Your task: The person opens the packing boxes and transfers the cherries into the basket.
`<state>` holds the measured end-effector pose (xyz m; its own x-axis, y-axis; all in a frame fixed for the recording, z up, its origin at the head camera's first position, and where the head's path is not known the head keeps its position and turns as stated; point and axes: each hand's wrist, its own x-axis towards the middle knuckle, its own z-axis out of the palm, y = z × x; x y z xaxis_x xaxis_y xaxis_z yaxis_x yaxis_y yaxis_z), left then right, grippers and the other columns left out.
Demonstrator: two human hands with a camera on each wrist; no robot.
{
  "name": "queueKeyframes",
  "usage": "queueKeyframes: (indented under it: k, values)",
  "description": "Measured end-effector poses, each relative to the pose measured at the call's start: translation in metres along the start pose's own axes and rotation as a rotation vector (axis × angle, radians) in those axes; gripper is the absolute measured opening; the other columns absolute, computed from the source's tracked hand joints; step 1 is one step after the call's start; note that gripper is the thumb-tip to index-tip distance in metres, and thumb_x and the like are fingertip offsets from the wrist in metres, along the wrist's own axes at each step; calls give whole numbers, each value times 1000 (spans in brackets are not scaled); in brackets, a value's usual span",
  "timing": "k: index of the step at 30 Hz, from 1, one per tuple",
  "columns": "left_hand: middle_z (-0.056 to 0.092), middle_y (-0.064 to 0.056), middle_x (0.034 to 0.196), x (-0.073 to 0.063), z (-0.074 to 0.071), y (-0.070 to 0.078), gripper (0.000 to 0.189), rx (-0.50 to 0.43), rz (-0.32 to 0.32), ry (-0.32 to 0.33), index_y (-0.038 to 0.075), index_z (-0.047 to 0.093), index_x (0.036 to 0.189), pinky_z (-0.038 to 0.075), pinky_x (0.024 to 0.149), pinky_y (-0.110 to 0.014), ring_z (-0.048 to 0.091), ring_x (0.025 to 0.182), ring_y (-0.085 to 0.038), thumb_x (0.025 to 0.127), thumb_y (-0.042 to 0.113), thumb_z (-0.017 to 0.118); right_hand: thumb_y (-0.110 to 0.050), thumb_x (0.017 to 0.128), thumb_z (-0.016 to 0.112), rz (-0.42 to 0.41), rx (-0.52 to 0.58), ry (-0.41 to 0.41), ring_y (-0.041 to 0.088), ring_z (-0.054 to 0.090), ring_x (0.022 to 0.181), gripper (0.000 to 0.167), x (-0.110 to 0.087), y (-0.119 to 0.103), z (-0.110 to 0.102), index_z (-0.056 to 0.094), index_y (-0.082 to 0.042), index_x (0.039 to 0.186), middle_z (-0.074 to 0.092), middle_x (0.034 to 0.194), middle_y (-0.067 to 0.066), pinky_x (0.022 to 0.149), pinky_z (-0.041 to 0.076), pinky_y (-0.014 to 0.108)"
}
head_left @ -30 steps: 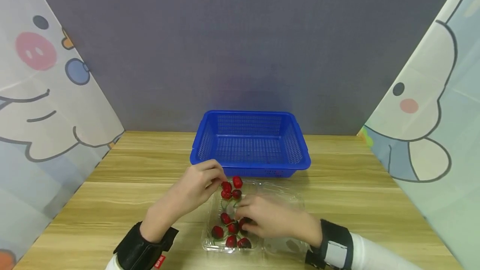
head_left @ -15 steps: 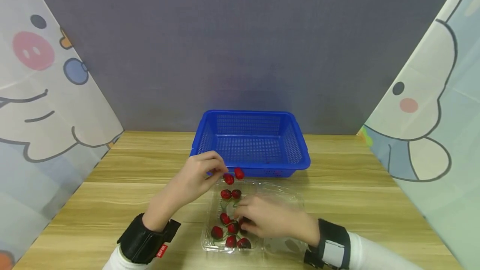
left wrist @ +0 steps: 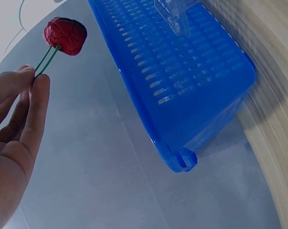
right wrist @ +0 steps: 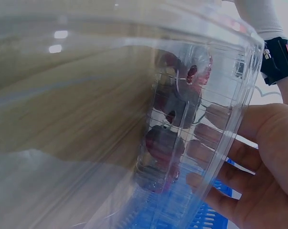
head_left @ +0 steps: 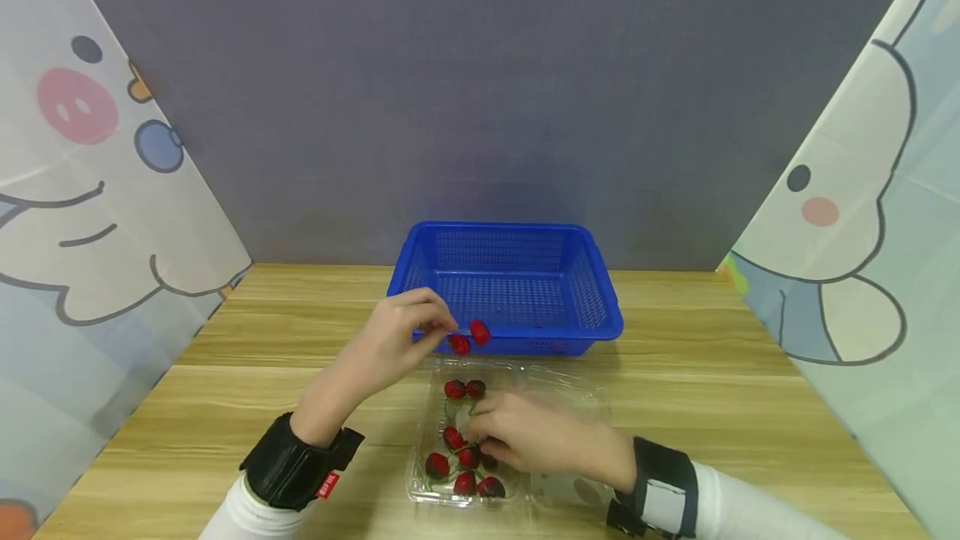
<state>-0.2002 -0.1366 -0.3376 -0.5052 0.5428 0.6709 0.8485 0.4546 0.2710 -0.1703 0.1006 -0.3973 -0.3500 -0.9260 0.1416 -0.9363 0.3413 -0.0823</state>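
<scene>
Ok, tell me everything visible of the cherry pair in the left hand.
The cherry pair is two shiny red cherries with darker patches, on thin green stems pinched in the fingers of the left hand. It is held in the air, overlapping the near rim of the blue basket in the head view. Only the fingers appear to touch it.

the basket (head_left: pixel 540 332) is smooth, glossy plastic; the box (head_left: pixel 498 375), thin, clear, shiny plastic. the cherries (left wrist: pixel 65 36) look glossy, the table (head_left: pixel 682 357) smooth grained wood, the backdrop (head_left: pixel 480 107) matt cloth.
</scene>
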Motion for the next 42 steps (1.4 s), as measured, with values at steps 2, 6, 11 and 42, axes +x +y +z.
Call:
queueKeyframes:
  k: [2, 6, 11, 42]
  values:
    - [68, -2, 91, 1, 0, 0, 17, -2, -21, 7, 2, 75, 86, 58, 69, -23, 67, 81, -13, 81, -14, 78, -17, 89, 81, -7, -4, 6, -5, 56, 82, 11, 1, 0, 0, 75, -21, 98, 61, 89, -16, 73, 49, 12]
    - [68, -3, 92, 2, -1, 0, 17, 8, -70, 22, 2, 75, 86, 58, 70, -24, 67, 81, -15, 82, -14, 78, -17, 89, 81, -7, -12, 1, -4, 57, 83, 11, 2, -1, 0, 75, -21, 98, 61, 88, -17, 74, 49, 12]
    - [69, -4, 93, 2, -2, -1, 16, 32, -107, 36, 2, 75, 87, 58, 70, -26, 67, 81, -15, 82, -13, 78, -17, 90, 80, 2, -16, -15, -3, 58, 85, 11, 3, -3, 0, 74, -20, 97, 63, 90, -15, 76, 50, 14]
    - [70, -8, 90, 6, -1, -21, 12, 137, -293, 82, 1, 77, 89, 57, 63, -32, 66, 74, -19, 84, -10, 78, -16, 90, 80, -9, -12, 31, -4, 57, 81, 6, 8, -3, 8, 76, -21, 93, 66, 88, -14, 75, 47, 9]
